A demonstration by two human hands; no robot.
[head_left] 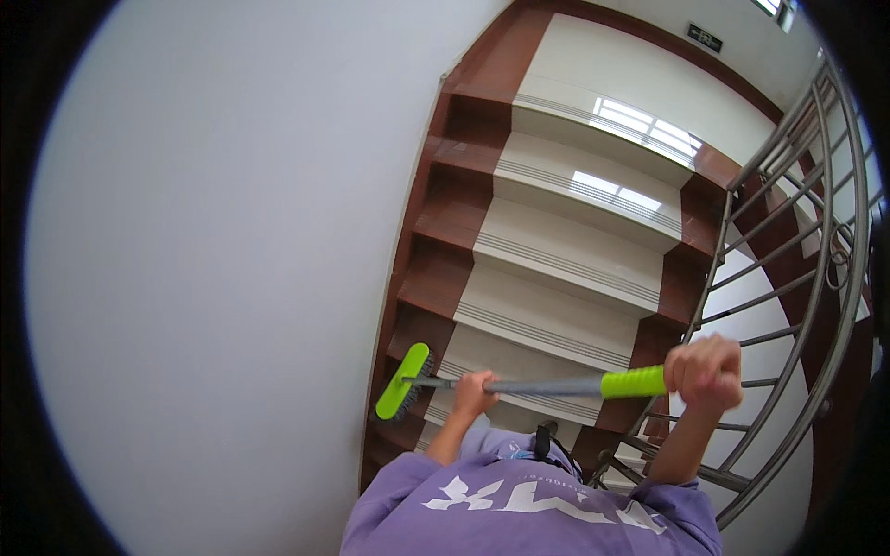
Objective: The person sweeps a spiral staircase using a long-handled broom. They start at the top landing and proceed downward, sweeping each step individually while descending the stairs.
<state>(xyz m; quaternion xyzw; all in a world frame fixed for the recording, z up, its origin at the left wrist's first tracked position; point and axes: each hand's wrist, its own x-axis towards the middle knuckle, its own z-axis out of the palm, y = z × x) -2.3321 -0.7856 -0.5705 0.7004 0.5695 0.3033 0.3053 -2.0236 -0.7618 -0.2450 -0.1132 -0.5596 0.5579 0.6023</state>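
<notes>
A long-handled brush with a bright green head [405, 381] and dark bristles is held across in front of me. My left hand [475, 393] grips its grey pole [549, 387] partway along, close to the head. Around the far end of the green ribbed grip [633, 382] my right hand [704, 373] is closed, beside the stair railing. The brush head is at the left side of the stairs, over the dark red border near the wall. Whether its bristles touch a step I cannot tell.
Tiled stairs [556, 285], cream with dark red borders and grooved edges, rise to a landing [612, 55]. A plain wall [222, 278] bounds the left side. A curved metal railing [826, 174] runs along the right. An exit sign [705, 37] is on the far wall.
</notes>
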